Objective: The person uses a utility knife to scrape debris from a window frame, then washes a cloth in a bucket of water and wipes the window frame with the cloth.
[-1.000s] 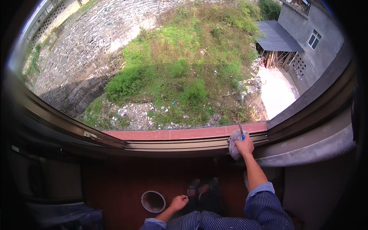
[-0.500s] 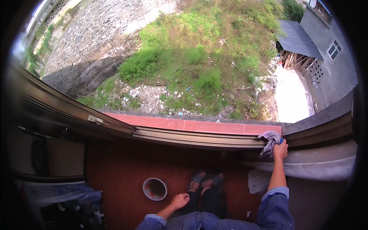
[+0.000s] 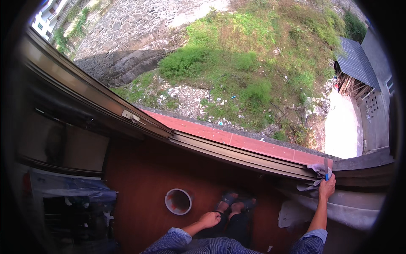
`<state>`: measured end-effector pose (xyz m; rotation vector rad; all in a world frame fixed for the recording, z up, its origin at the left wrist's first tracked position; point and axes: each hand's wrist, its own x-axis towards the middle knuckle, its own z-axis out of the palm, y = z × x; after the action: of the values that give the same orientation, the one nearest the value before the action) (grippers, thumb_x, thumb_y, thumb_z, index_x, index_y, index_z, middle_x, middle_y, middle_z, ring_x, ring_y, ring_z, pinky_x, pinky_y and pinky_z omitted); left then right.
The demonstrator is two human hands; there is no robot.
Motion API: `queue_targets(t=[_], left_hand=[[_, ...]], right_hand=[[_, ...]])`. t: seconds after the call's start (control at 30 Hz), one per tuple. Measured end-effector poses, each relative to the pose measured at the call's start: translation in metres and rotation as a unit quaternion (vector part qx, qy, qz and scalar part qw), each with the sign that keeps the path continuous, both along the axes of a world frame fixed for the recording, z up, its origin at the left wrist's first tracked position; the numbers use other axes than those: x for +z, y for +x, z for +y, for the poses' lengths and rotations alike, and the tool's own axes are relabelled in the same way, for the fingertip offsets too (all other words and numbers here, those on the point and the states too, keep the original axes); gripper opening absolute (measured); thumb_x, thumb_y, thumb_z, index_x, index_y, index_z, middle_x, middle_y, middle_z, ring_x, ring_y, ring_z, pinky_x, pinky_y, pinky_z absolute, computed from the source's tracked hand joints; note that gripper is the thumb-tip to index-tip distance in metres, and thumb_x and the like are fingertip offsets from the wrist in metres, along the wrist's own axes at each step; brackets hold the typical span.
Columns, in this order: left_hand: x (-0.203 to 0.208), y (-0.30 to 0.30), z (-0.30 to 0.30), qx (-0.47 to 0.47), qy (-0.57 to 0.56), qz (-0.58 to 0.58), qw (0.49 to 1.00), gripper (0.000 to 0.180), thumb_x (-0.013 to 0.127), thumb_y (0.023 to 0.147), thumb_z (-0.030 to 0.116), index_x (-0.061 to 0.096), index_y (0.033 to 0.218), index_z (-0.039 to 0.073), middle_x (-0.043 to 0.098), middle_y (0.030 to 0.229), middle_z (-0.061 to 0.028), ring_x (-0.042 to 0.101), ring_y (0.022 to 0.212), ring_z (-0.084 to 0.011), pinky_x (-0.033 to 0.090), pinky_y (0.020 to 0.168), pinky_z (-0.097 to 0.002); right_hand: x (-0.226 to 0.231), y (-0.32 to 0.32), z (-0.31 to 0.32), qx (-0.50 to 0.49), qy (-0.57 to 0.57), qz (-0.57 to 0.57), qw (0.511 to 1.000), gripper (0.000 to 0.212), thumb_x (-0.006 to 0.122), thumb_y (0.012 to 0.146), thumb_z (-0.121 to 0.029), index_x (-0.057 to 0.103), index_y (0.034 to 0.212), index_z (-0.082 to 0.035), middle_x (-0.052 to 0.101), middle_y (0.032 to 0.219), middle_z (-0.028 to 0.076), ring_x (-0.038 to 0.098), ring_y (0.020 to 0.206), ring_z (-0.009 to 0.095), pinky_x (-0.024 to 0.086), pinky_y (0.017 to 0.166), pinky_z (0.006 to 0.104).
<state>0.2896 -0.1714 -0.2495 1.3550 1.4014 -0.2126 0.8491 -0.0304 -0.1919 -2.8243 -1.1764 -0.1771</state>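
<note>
At the right end of the sliding-window track (image 3: 245, 154), my right hand (image 3: 327, 186) is closed round a blue-handled tool (image 3: 326, 174) with a flat grey blade that points away from me. A greyish-purple cloth (image 3: 312, 186) lies bunched over the track end beside the blade, against my fingers. Whether my fingers also pinch the cloth is hidden. My left hand (image 3: 210, 219) rests at my knee with its fingers curled in, and nothing shows in it.
A white bucket (image 3: 178, 201) with reddish-brown stains inside stands on the reddish floor, left of my feet. Outside the window runs a red tiled ledge (image 3: 203, 131) above a drop to a grassy slope. A pale curtain (image 3: 355, 209) hangs at right. Plastic-covered things (image 3: 76, 190) stand at left.
My view has tilted, so the window now slants down to the right. The tool's grey blade now shows beside the cloth, which lies lower and flatter. My left hand stays at my knee.
</note>
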Motion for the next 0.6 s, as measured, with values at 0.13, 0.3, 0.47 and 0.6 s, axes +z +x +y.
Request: queue_targets(t=[0.13,0.3,0.47,0.6], left_hand=[[-0.001,0.000,-0.004,0.017,0.002,0.011,1.000,0.033,0.052,0.086,0.030,0.065,0.108,0.009,0.068,0.104,-0.0183,0.065,0.098,-0.0364,0.050,0.087,-0.0467],[-0.003,0.004,-0.005,-0.008,-0.016,0.005,1.000,0.031,0.051,0.087,0.029,0.065,0.108,0.011,0.067,0.107,-0.0186,0.064,0.100,-0.0368,0.050,0.088,-0.0473],[0.009,0.014,0.002,-0.073,-0.045,-0.001,0.996,0.038,0.054,0.086,0.028,0.062,0.118,0.011,0.065,0.115,-0.0186,0.061,0.108,-0.0368,0.048,0.093,-0.0479],[0.017,0.016,0.000,-0.190,-0.046,-0.046,0.980,0.044,0.058,0.083,0.026,0.060,0.124,0.010,0.063,0.118,-0.0190,0.059,0.111,-0.0372,0.048,0.094,-0.0484]], right_hand=[[-0.033,0.029,-0.016,-0.024,-0.031,-0.005,0.999,0.059,0.060,0.087,-0.024,0.037,0.141,-0.014,0.056,0.119,0.018,0.060,0.099,0.042,0.049,0.080,0.0520],[-0.021,0.038,0.016,-0.012,-0.097,0.010,0.995,0.067,0.059,0.082,-0.018,0.034,0.142,-0.003,0.051,0.129,0.022,0.060,0.102,0.041,0.050,0.082,0.0498],[-0.006,-0.072,0.044,0.300,0.132,0.026,0.944,0.054,0.059,0.083,-0.006,0.045,0.134,0.001,0.050,0.130,0.023,0.057,0.106,0.044,0.047,0.087,0.0480],[-0.053,-0.113,0.049,0.240,0.092,0.072,0.964,0.039,0.063,0.084,-0.008,0.056,0.122,-0.004,0.053,0.128,0.018,0.062,0.094,0.041,0.048,0.078,0.0496]])
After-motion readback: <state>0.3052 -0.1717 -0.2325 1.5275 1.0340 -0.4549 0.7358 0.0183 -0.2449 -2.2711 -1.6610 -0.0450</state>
